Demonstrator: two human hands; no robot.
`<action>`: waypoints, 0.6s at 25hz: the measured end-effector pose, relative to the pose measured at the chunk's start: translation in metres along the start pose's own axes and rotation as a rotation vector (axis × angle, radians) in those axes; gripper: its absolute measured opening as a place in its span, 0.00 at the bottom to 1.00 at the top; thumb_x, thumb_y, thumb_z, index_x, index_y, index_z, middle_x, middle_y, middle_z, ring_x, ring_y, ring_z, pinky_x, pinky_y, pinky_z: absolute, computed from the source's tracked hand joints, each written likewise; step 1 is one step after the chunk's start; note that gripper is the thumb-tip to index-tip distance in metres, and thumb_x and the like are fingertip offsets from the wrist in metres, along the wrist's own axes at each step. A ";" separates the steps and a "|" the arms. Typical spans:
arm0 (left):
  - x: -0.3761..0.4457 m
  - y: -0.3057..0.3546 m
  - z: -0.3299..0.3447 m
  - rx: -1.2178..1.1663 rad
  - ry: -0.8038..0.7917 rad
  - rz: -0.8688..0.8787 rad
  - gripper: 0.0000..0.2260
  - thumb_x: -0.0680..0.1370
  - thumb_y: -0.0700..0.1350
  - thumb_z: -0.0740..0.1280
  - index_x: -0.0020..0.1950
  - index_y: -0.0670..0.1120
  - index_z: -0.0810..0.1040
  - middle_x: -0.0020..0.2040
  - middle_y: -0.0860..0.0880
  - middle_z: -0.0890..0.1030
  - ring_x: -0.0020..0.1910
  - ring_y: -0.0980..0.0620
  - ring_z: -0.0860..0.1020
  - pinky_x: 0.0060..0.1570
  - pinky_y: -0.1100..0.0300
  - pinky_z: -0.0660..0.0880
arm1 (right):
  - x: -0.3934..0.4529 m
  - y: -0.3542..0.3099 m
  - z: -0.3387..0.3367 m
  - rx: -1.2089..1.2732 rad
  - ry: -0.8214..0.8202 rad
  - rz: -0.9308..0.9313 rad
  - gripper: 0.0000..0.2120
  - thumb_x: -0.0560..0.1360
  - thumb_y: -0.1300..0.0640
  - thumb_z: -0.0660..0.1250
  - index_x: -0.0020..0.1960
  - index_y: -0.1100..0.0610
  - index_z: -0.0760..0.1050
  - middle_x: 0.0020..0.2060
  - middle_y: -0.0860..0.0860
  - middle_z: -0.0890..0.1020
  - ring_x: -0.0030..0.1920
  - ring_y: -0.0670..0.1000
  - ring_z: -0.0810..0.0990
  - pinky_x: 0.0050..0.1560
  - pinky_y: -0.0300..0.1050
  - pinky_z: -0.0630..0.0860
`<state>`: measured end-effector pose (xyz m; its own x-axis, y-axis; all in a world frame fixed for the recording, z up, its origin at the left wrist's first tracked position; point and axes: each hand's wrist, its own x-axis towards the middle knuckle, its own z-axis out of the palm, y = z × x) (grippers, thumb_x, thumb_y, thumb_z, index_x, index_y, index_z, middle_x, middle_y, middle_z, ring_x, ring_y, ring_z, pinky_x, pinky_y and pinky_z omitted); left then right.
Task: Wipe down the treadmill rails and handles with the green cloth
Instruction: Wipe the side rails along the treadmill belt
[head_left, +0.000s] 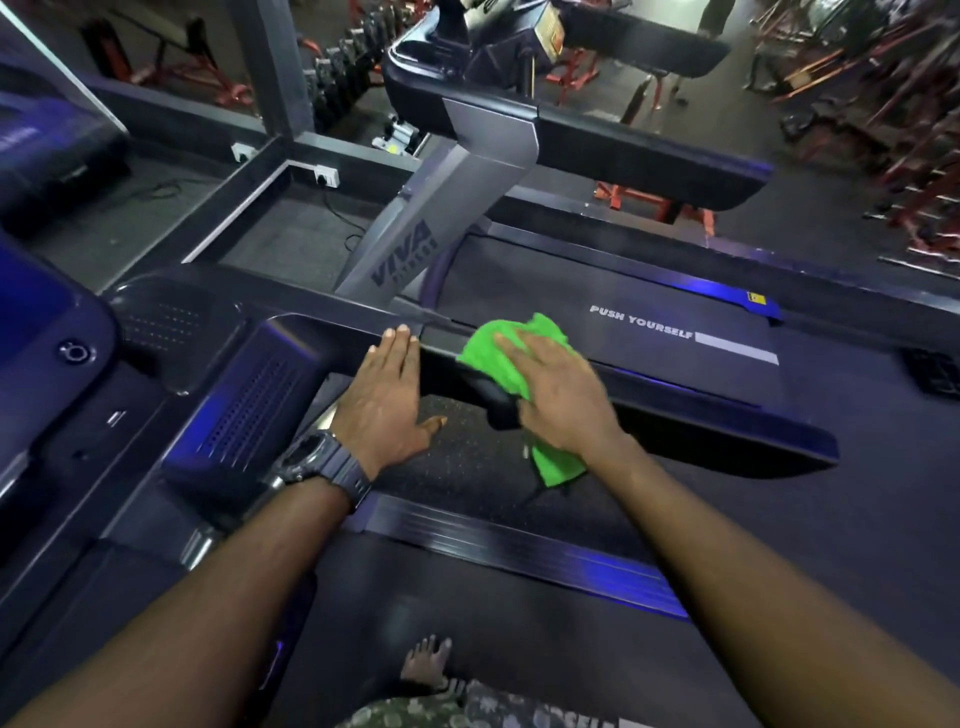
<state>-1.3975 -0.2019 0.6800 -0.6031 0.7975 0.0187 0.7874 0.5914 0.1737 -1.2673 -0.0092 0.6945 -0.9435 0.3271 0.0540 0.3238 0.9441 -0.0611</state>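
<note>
Where belt (623, 332) reads "PUSH YOURSELF", upright (410, 249) "VIVA"

Soft green cloth (498, 358) on glossy dark plastic handrail (675, 415)

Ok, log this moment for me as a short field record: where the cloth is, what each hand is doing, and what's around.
cloth: bright green cloth draped over the dark treadmill handrail, one end hanging below it
right hand: right hand flat on the cloth, pressing it onto the rail
left hand: left hand open, fingers straight, fingertips resting on the same rail beside the cloth
wrist: dark wristwatch on the left wrist
neighbouring machine: treadmill belt printed PUSH YOURSELF
upright: grey VIVA post
</note>
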 end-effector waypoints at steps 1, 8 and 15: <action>0.001 0.002 0.001 0.002 0.009 -0.018 0.48 0.74 0.61 0.69 0.79 0.35 0.48 0.81 0.39 0.47 0.80 0.43 0.45 0.79 0.51 0.44 | -0.003 0.009 -0.002 -0.009 0.032 0.136 0.35 0.69 0.54 0.65 0.76 0.52 0.62 0.70 0.55 0.72 0.70 0.58 0.69 0.70 0.55 0.66; -0.001 0.020 -0.003 0.016 -0.018 -0.101 0.51 0.71 0.61 0.74 0.79 0.36 0.51 0.81 0.39 0.50 0.80 0.42 0.48 0.78 0.49 0.45 | -0.021 0.002 0.025 -0.077 0.233 -0.069 0.39 0.67 0.54 0.70 0.76 0.48 0.62 0.72 0.52 0.69 0.69 0.57 0.69 0.68 0.57 0.65; 0.020 0.049 0.003 -0.027 0.024 -0.027 0.51 0.68 0.58 0.77 0.79 0.36 0.52 0.80 0.38 0.53 0.80 0.41 0.50 0.77 0.53 0.44 | -0.004 -0.025 0.021 -0.017 0.228 0.014 0.35 0.67 0.51 0.72 0.73 0.49 0.67 0.71 0.53 0.71 0.70 0.57 0.69 0.70 0.58 0.64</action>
<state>-1.3701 -0.1567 0.6855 -0.6270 0.7781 0.0368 0.7673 0.6088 0.2014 -1.2730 -0.0349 0.6745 -0.8991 0.3387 0.2775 0.3395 0.9394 -0.0467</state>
